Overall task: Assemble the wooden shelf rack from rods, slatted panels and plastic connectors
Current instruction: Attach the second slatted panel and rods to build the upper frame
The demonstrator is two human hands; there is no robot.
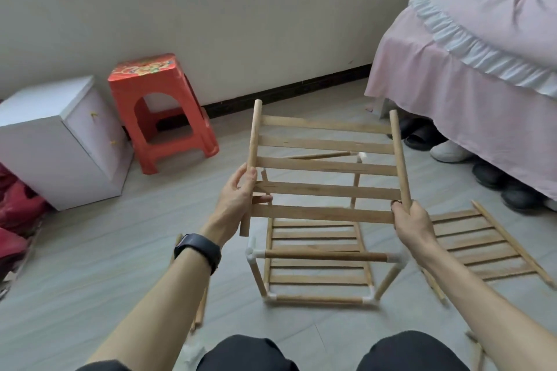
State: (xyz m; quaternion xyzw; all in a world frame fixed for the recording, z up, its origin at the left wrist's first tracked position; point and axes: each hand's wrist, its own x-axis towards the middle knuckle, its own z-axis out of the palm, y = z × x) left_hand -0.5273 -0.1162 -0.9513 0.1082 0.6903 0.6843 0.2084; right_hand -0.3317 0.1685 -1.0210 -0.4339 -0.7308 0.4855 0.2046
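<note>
I hold a wooden slatted panel (325, 166) up in the air over the floor, tilted away from me. My left hand (241, 193) grips its left side rod, and my right hand (411, 218) grips the lower end of its right side rod. Beneath the panel stands a partly built rack frame (322, 257) of rods joined by white plastic connectors (251, 253), with a slatted panel as its bottom shelf. Another slatted panel (485, 244) lies flat on the floor to the right.
A red plastic stool (162, 111) and a white cabinet (60, 141) stand at the left wall. A bed with a pink cover (470, 69) fills the right, shoes beneath it. Loose rods (200, 310) lie on the floor by my left arm. My knees are at the bottom.
</note>
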